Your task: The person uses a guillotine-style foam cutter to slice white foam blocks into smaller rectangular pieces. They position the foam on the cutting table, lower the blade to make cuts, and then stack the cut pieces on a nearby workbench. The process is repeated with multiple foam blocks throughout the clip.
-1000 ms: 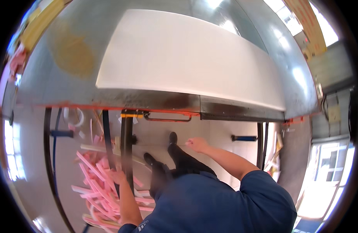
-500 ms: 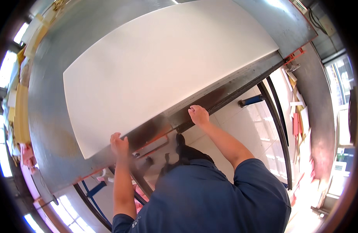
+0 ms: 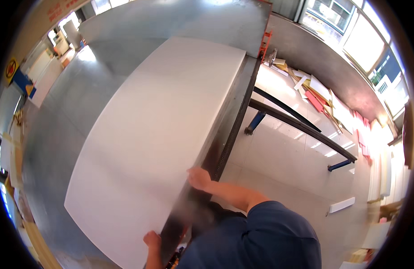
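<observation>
A large white sheet (image 3: pixel 144 125) with a slightly curved outer edge lies on a grey metal tabletop (image 3: pixel 50 143). My right hand (image 3: pixel 199 178) is at the sheet's long near edge, its fingers curled closed around the border. Farther down the same edge, close to the bottom of the view, my left hand (image 3: pixel 152 239) is also closed at the border. The fingertips of both hands are partly hidden. A dark strip of table edge (image 3: pixel 225 150) runs alongside the sheet on my side.
To the right, a dark metal frame (image 3: pixel 305 125) with blue legs stands over the tiled floor. Offcuts (image 3: pixel 314 92) in white, yellow and red are heaped along the wall. A short white block (image 3: pixel 341 205) lies on the floor. An orange bracket (image 3: pixel 265 45) juts from the table's far corner.
My view has swung to the right, so the table and sheet appear turned. Both hands have come from the dark table edge to the sheet's border, and their fingers have closed.
</observation>
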The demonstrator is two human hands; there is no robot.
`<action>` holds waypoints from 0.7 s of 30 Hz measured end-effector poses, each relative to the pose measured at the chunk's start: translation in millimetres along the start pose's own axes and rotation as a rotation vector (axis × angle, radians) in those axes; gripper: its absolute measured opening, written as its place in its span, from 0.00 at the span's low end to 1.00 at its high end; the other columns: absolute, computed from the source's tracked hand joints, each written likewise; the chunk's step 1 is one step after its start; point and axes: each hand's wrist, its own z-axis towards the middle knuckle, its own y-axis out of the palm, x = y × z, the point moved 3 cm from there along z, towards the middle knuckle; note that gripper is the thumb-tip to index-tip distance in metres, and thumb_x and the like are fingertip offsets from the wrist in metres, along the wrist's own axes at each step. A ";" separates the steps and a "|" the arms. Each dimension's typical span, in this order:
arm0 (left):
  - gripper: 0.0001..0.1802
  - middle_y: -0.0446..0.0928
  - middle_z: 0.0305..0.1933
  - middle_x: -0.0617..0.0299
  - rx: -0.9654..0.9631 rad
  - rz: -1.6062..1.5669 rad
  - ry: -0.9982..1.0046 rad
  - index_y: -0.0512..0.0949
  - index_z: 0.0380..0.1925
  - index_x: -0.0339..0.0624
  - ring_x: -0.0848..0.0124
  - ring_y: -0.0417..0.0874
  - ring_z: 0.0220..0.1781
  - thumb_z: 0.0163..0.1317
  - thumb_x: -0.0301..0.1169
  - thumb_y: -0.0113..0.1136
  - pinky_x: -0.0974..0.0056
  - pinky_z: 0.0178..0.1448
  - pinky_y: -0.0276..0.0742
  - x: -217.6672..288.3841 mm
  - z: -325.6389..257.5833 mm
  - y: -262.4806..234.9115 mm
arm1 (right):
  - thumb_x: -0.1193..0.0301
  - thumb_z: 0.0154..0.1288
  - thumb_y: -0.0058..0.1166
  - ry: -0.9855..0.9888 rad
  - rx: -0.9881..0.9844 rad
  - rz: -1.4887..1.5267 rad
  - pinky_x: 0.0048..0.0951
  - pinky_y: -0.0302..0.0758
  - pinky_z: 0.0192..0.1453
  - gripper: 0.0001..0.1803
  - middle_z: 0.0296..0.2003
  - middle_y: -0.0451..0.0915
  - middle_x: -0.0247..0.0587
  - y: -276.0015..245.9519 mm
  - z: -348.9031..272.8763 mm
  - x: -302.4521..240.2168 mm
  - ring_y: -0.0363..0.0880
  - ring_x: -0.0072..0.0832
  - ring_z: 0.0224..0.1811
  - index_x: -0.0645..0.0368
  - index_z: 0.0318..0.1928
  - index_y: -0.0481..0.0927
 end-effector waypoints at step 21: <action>0.23 0.85 0.35 0.51 -0.085 0.041 -0.012 0.87 0.29 0.44 0.54 0.87 0.42 0.55 0.54 0.65 0.52 0.48 0.81 7.4 -4.8 -27.6 | 0.54 0.68 0.44 -0.136 -0.185 -0.397 0.52 0.45 0.78 0.38 0.75 0.54 0.44 28.0 18.0 -24.0 0.48 0.36 0.79 0.62 0.72 0.58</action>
